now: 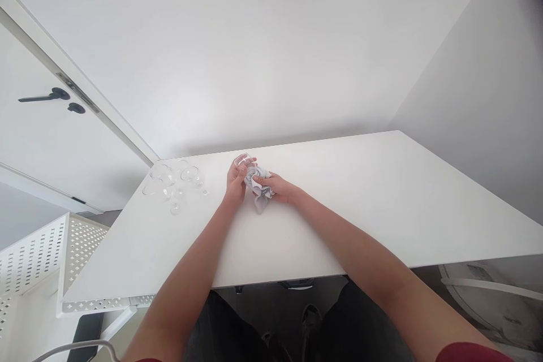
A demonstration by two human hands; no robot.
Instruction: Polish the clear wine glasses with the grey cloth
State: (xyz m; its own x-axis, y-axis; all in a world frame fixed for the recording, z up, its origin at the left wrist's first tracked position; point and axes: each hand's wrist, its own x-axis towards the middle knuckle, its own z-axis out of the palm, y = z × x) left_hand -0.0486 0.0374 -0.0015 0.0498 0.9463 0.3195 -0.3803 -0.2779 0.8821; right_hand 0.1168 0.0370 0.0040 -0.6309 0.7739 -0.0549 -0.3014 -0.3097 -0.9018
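Glass and cloth held together over a white table

A smooth white table (360, 198) spreads below a plain pale wall (271, 56), its far edge near that wall. At the far left stands a white door (38, 141) with a black lever handle (44, 95); a white perforated rack (82, 237) sits by the table's left end. Above the middle of the table, the left hand (236, 182) grips a clear drinking glass (244, 160), while the right hand (274, 184) grasps a crumpled pale grey cloth (261, 188) against it. More clear glassware (190, 174) is clustered on the far left of the table — so transparent that the outlines overlap and the exact count is hard to tell. Cloth and fingers hide the glass's near part; both red sleeves (469, 352) are cut off by the near edge of view — and the shoes below are dim.
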